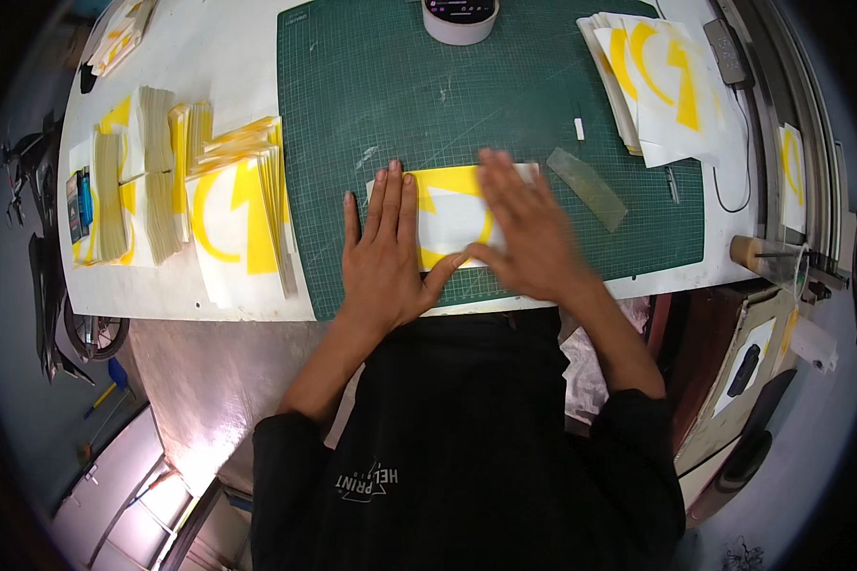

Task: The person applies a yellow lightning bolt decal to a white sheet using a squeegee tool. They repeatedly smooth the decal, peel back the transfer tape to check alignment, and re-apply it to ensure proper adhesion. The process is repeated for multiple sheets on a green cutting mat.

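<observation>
A white sheet with yellow print (452, 221) lies flat on the green cutting mat (381, 86), close to the table's near edge. On its left end my left hand (383, 249) rests flat, fingers stretched out and pointing away from me. Over the right end is my right hand (533, 228), palm down with fingers extended and slightly blurred by motion. The two thumbs almost meet at the sheet's near edge. Just right of my right hand lies a translucent strip (588, 188).
Stacks of yellow-and-white printed sheets (238, 209) stand on the left of the table; another pile (649, 86) lies at the far right. A round white object with a dark screen (460, 21) sits at the back. A small white piece (579, 128) and a pen-like tool (673, 185) are on the mat.
</observation>
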The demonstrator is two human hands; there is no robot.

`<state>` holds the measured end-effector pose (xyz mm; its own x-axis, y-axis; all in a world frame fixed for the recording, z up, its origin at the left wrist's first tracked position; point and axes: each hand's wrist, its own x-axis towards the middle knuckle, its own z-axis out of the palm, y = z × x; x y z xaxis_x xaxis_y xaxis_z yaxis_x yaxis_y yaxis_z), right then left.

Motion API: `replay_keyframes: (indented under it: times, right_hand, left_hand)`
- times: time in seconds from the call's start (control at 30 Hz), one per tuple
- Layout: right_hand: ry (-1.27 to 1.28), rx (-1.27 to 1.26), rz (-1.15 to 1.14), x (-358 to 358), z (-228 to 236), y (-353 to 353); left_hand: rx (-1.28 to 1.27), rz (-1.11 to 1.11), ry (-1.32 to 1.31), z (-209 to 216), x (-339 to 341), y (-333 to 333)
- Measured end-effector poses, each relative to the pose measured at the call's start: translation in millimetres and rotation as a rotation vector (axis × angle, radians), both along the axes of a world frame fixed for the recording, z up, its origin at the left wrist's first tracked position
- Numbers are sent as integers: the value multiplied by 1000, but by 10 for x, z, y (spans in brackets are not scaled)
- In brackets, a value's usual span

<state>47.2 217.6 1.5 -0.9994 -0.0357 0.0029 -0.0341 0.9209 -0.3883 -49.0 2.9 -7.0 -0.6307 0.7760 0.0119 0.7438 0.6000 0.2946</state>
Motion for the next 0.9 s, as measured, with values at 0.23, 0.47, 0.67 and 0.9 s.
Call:
replay_keyframes:
  times: [0.23, 0.47, 0.67, 0.9]
  right_hand:
    - [137, 177, -228, 210, 90, 342]
    - [266, 165, -704, 626, -176, 667]
    - [316, -473, -1046, 687, 96, 463]
    - [468, -81, -298, 334, -78, -649]
  left_hand:
    - [-20, -3, 2, 21, 7, 47]
    - [203, 178, 0, -132, 291, 381]
    - [-47, -206, 27, 37, -113, -61]
    - [115, -79, -76, 132, 65, 27]
